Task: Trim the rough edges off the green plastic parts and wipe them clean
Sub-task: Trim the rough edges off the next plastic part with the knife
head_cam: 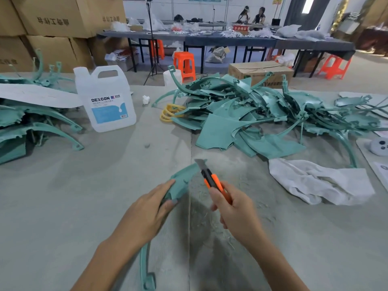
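My left hand (147, 208) grips the green plastic part (182, 181) just above the counter (73, 196), and my right hand (233, 208) is wrapped round the orange utility knife (212, 179), its blade tip at the part's far end. I judge the cut goes best with the blade shallow, stroking away from my fingers and taking thin shavings. The part is a matte teal curved panel, and its thin arm runs back under my wrist.
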Tool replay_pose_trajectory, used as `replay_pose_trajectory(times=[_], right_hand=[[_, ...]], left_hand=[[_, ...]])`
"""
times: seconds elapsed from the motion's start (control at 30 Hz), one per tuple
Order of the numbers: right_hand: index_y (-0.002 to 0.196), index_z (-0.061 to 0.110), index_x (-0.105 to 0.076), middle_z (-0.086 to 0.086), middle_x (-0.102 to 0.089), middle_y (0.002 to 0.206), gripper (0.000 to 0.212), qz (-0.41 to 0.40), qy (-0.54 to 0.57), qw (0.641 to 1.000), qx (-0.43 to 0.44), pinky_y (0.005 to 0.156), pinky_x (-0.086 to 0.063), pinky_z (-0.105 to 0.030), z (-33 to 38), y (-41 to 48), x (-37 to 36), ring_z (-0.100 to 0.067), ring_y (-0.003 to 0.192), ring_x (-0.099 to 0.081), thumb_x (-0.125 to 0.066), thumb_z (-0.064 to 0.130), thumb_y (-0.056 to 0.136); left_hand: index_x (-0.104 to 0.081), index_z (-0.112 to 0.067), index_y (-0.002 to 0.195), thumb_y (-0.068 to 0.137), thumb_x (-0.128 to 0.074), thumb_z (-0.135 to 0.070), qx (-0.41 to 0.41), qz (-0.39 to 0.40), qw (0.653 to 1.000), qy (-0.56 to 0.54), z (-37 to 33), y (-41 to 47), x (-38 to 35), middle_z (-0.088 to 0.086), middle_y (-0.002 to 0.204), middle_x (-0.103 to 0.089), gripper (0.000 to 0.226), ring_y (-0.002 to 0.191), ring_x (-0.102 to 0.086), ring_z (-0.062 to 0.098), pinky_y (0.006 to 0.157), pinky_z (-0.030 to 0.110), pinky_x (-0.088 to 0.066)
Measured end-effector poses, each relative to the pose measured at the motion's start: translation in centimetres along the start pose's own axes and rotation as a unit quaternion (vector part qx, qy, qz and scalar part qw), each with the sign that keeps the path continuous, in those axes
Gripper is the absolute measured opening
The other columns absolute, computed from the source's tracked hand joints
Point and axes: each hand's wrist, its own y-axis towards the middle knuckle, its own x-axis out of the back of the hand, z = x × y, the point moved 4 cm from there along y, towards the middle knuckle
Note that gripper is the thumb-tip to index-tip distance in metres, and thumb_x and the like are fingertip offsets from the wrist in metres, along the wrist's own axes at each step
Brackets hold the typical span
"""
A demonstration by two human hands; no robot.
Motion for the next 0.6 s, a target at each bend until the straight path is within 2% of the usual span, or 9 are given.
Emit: replay_pose_trajectory(times=[0.1,0.17,0.23,0.37,0.43,0.53,0.6], right_hand=[[0.102,0.052,-0.060,0.005,-0.067,0.073,0.030,0.017,-0.067,0.997,0.035,0.057,-0.051,-0.036,-0.6,-1.2,-0.6,-0.008,0.057,-0.060,-0.043,0.073,0.089],[0.097,0.051,-0.057,0.002,-0.064,0.071,0.029,0.028,-0.095,0.994,0.050,0.063,-0.054,-0.045,-0.3,-1.4,-1.1,-0.011,0.063,-0.064,-0.039,0.073,0.090],[0.094,0.049,-0.055,-0.002,-0.062,0.072,0.028,0.035,-0.104,0.992,0.064,0.065,-0.054,-0.048,0.0,-1.4,-1.3,-0.016,0.066,-0.065,-0.039,0.072,0.091],[0.101,0.038,-0.058,-0.006,-0.062,0.073,0.037,0.041,-0.109,0.990,0.076,0.061,-0.051,-0.048,0.4,-1.4,-1.3,-0.018,0.061,-0.059,-0.040,0.070,0.092],[0.102,0.036,-0.058,-0.006,-0.062,0.074,0.034,0.046,-0.112,0.989,0.080,0.059,-0.049,-0.046,0.5,-1.3,-1.4,-0.018,0.059,-0.057,-0.043,0.066,0.095],[0.099,0.036,-0.057,-0.005,-0.061,0.074,0.024,0.058,-0.114,0.988,0.087,0.054,-0.045,-0.042,0.6,-1.1,-1.5,-0.018,0.056,-0.055,-0.048,0.058,0.100],[0.099,0.036,-0.058,-0.004,-0.061,0.074,0.026,0.059,-0.114,0.987,0.093,0.052,-0.043,-0.040,0.6,-1.0,-1.4,-0.011,0.053,-0.051,-0.047,0.060,0.099]], left_hand=[[-0.024,-0.047,0.153,0.100,-0.032,-0.061,-0.001,-0.003,1.000,-0.014,0.2,-0.1,-0.1,-0.019,0.126,-0.054,0.055,0.107,-0.053,0.014,0.083,0.030,-0.040],[-0.021,-0.053,0.149,0.099,-0.030,-0.063,-0.005,-0.008,1.000,-0.025,0.1,-0.3,0.0,-0.025,0.104,-0.054,0.052,0.092,-0.052,0.007,0.075,0.028,-0.041],[-0.017,-0.059,0.145,0.097,-0.026,-0.066,-0.002,-0.010,0.999,-0.033,0.1,-0.4,0.1,-0.026,0.090,-0.053,0.050,0.085,-0.049,-0.002,0.071,0.021,-0.041],[-0.014,-0.061,0.145,0.097,-0.025,-0.065,0.005,-0.009,0.999,-0.039,0.6,-0.5,0.1,-0.014,0.087,-0.056,0.049,0.086,-0.050,0.004,0.072,0.025,-0.042],[-0.016,-0.061,0.145,0.099,-0.025,-0.065,0.007,-0.010,0.999,-0.039,0.7,-0.5,0.0,-0.012,0.087,-0.056,0.047,0.086,-0.050,0.005,0.071,0.025,-0.042],[-0.017,-0.061,0.143,0.095,-0.021,-0.069,0.005,-0.018,0.999,-0.039,0.6,-0.6,0.1,-0.012,0.082,-0.055,0.048,0.083,-0.049,0.001,0.068,0.018,-0.039],[-0.019,-0.057,0.144,0.096,-0.021,-0.069,0.006,-0.018,0.999,-0.037,0.6,-0.6,0.0,-0.011,0.081,-0.054,0.050,0.082,-0.049,0.002,0.066,0.019,-0.037]])
